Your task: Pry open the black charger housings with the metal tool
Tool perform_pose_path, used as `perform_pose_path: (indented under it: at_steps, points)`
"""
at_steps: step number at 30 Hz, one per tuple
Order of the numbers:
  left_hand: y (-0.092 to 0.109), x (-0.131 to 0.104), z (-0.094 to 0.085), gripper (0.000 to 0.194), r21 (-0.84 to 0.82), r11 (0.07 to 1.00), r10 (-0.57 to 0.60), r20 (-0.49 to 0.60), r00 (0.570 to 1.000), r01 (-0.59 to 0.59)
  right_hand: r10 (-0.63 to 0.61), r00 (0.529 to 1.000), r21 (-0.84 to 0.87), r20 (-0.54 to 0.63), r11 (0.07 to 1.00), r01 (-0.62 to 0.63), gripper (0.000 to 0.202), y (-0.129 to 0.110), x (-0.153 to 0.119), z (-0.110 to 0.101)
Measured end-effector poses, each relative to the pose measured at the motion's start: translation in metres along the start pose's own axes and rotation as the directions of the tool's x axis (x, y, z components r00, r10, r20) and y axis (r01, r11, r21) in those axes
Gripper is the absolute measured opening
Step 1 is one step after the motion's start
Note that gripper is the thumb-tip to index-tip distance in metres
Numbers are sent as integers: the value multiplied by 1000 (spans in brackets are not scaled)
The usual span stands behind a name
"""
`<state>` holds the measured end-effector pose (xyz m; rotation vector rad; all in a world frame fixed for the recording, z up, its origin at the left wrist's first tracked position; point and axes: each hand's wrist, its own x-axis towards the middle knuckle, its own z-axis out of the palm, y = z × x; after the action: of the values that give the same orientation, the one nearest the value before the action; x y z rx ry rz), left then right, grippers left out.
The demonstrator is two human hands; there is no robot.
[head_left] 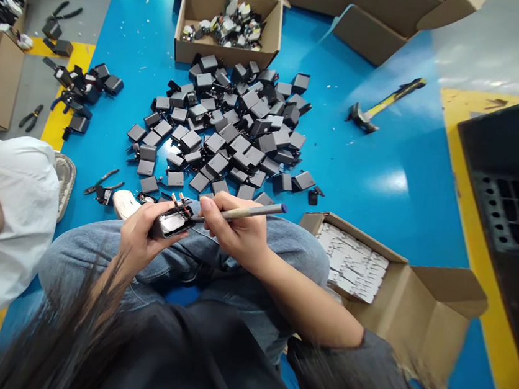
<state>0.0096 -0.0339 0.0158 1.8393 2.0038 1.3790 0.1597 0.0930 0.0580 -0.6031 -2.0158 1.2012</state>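
Note:
I sit cross-legged on a blue floor (384,171). My left hand (140,234) grips a small black charger housing (172,221), opened, with metal prongs and inner parts showing at its top. My right hand (232,226) holds a thin grey tool with a purple tip (257,212) like a pen, its working end pressed into the housing. Both hands hover above my jeans-clad knees. A big heap of dark grey charger housings (224,134) lies on the floor just beyond my hands.
A cardboard box of pulled-out parts (227,25) stands behind the heap. A box of white pieces (355,261) sits at my right knee. A hammer (382,105) lies far right. Pliers (31,117) and more boxes are at left. Another person's white sleeve (9,210) is close on my left.

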Motion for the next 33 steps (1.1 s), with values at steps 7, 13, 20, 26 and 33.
perform_pose_path:
  at_steps: [7, 13, 20, 26, 33]
  points:
    - [-2, 0, -1, 47, 45, 998, 50, 45, 998, -52, 136, 990, 31, 19, 990, -137, 49, 0, 3, -2]
    - [-2, -1, -1, 46, 37, 999, 12, 77, 997, -15, 197, 979, 58, 61, 978, -200, 48, -1, 8, -5]
    - [-2, 1, -1, 49, 1, 998, 58, 110, 992, -58, 235, 967, 55, 101, 969, -241, 46, 4, 11, -7]
    - [-1, 0, 1, 48, 48, 999, -5, 89, 996, 1, 181, 983, 19, 36, 983, -182, 46, 2, 7, -4]
    - [-5, -3, 3, 44, 143, 987, -73, -52, 996, 80, -62, 998, -99, -24, 993, 59, 39, 0, -3, 4]
